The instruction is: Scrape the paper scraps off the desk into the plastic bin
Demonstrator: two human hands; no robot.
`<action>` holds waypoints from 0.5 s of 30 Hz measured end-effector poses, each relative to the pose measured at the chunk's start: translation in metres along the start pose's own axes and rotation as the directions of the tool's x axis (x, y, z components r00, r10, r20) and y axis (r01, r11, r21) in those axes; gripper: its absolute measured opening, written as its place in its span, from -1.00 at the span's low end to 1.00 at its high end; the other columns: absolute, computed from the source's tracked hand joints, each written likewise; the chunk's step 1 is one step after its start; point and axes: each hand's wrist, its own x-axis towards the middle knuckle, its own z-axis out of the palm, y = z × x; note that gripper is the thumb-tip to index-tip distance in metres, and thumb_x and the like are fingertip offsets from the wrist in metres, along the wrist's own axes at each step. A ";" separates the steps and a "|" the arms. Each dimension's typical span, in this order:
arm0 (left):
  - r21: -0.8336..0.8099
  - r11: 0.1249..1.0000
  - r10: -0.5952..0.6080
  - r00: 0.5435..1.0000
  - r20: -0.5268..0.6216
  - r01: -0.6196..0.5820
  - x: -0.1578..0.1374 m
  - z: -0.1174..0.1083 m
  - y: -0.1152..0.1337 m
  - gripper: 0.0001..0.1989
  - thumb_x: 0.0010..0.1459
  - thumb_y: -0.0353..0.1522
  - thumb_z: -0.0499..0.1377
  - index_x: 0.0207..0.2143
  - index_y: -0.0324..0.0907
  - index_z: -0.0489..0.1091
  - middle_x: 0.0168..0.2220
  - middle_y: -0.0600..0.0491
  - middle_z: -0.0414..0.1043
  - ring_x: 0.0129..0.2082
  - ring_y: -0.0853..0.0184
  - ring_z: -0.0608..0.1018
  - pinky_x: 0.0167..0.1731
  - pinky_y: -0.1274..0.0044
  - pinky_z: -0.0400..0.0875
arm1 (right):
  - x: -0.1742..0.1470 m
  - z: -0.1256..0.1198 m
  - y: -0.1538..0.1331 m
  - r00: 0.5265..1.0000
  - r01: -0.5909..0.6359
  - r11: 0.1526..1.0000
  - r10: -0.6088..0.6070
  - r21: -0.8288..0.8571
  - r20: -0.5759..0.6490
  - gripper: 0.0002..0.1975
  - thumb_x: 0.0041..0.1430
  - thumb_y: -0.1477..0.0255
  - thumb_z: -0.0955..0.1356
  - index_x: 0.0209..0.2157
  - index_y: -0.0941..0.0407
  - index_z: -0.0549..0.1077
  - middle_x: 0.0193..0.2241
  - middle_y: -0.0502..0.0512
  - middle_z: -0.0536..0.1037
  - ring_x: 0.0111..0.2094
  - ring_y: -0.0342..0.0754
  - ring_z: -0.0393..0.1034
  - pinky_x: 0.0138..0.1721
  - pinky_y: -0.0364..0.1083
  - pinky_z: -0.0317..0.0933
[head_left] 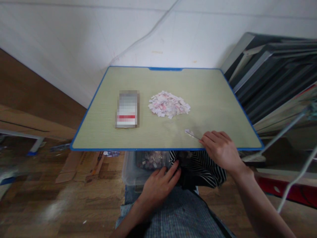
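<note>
At the front right of the yellow-green table [210,99], my right hand [220,147] is closed round a thin, slim metal tool [196,136]. The tool's tip meets a few small white paper pieces [189,132] on the tabletop; its exact kind is too small to tell. A flat heap of small white and pinkish paper pieces [169,105] lies at the table's middle. Below the front edge, my left hand [159,185] rests with fingers stretched out beside a black-and-white striped cloth [210,168], touching it at the fingertips.
A blurred-out rectangular box or pack [127,109] lies left on the table. Under the table edge sits a clear plastic bin [130,172] with more scraps inside. Flattened cardboard [76,167] is on the floor. Dark panels [274,72] lean at right, near a white cord [294,180].
</note>
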 end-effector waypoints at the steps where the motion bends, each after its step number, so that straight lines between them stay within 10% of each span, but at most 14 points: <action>1: 0.001 1.000 -0.001 1.000 -0.001 0.001 0.000 0.000 0.000 -0.56 0.14 -0.49 -0.02 0.09 -0.15 0.13 0.19 -0.04 -0.01 -0.22 0.31 0.38 -0.34 0.51 0.36 | -0.001 0.002 0.001 1.000 -0.025 0.998 0.026 0.055 -0.017 -0.80 0.16 0.46 0.20 -0.51 0.14 0.33 -0.52 0.09 0.40 -0.47 -0.07 0.26 -0.40 -0.09 0.06; 7: -0.009 1.000 0.001 1.000 -0.017 -0.001 -0.001 0.000 0.000 -0.56 0.14 -0.51 -0.05 0.09 -0.16 0.12 0.20 -0.02 -0.02 -0.21 0.31 0.37 -0.31 0.51 0.35 | 0.002 0.008 0.018 0.952 -0.233 0.780 0.305 0.581 -0.028 -0.86 0.17 0.41 0.21 -0.42 0.13 0.33 -0.57 0.02 0.39 -0.54 -0.15 0.31 -0.49 -0.18 0.18; 15: 0.002 1.000 0.015 1.000 -0.007 -0.015 -0.001 -0.002 -0.001 -0.57 0.12 -0.51 -0.01 0.07 -0.17 0.16 0.19 -0.06 0.01 -0.25 0.31 0.39 -0.35 0.51 0.37 | 0.014 0.019 0.021 0.923 -0.291 0.654 0.383 0.698 0.027 -0.78 0.05 0.41 0.29 -0.62 0.16 0.30 -0.74 -0.08 0.27 -0.72 -0.26 0.09 -0.71 -0.22 -0.04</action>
